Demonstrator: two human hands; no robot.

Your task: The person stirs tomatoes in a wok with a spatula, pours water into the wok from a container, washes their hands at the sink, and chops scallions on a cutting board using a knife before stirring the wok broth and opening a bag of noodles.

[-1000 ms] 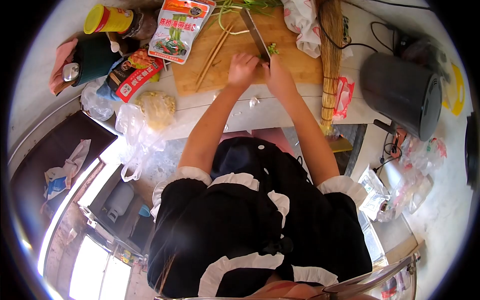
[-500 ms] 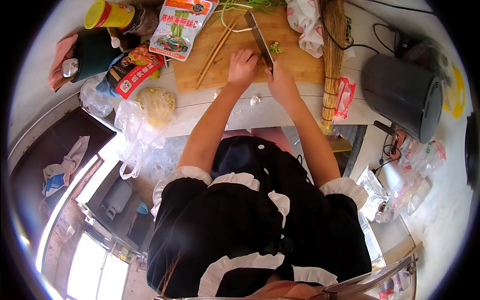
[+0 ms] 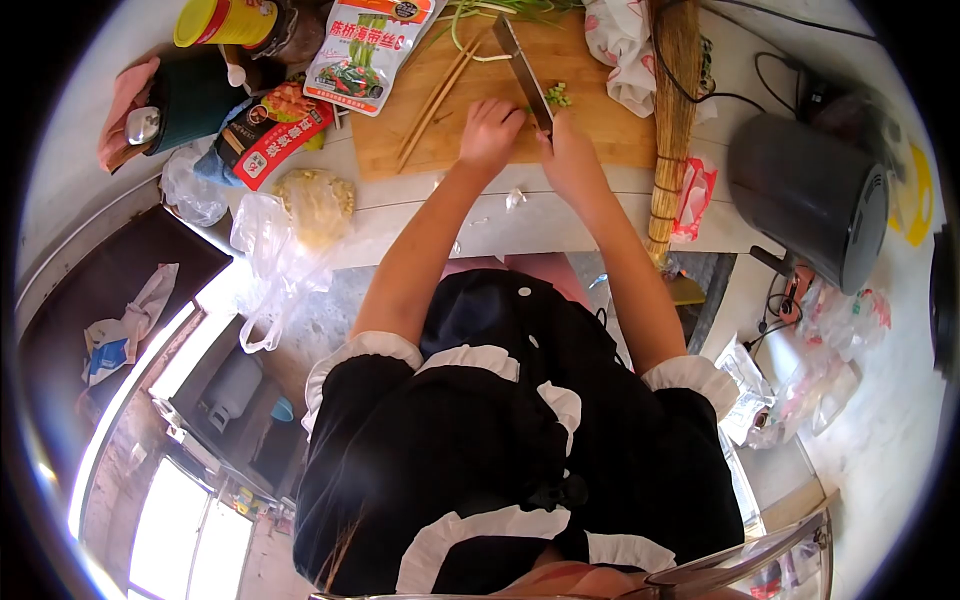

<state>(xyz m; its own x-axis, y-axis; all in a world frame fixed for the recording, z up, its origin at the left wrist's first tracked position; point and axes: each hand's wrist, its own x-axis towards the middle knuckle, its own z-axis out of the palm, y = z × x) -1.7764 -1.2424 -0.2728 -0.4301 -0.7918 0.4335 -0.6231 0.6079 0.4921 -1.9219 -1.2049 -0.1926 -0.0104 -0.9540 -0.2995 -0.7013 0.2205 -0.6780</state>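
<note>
Greens (image 3: 558, 95) lie chopped, upper centre; stalks (image 3: 482, 8) above, uncut; right hand (image 3: 572, 158) grips knife (image 3: 521, 67); left hand (image 3: 490, 134) curls, hold unclear.

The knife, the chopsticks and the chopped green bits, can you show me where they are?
Knife (image 3: 524, 75): head view, on the middle of the blade.
Chopsticks (image 3: 442, 104): head view, about halfway along one stick.
Chopped green bits (image 3: 559, 96): head view, on the middle of the little heap.

The knife (image 3: 524, 76) has a smooth grey metal blade; the cutting board (image 3: 615, 140) is smooth wood, the chopsticks (image 3: 438, 103) matt wood. The pouch (image 3: 362, 58) looks glossy plastic, the broom (image 3: 671, 140) rough straw, the bag (image 3: 277, 248) thin, crinkled, see-through plastic.
</note>
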